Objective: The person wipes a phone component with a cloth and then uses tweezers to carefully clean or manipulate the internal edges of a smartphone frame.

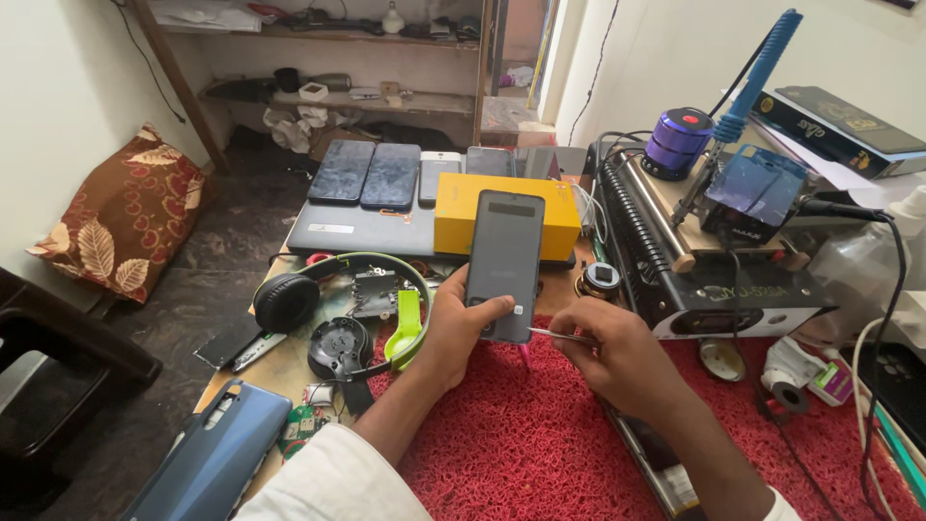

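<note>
Sleeve: white cloth sleeve on the left arm, nearest the camera
Blue phone: blue handset lying at the near left corner of the bench, beside a small green circuit board
Mat: red textured mat covering the near part of the bench, under both hands
Left hand: left hand clamped on the lower end of the grey phone, thumb laid across its face
Grey phone: grey phone held nearly upright above the mat, dark screen toward the camera, in front of the yellow box
Right hand: right hand fingers pinched together on a thin metal tool, tip touching the phone's lower right edge
Headphones: black and green headphones lying just left of the left hand
Machine: black machine with a roller, right of the hands
Small round part: between phone and machine
Yellow box: yellow box resting on a grey laptop
Phones in row: dark handsets lying side by side on the laptop's far edge
Blue tool: blue-handled tool in a stand on the machine, beside a purple cylinder
Cushion: brown leaf-patterned cushion against the left wall
Shelves: wooden shelves at the far wall, cluttered
</note>
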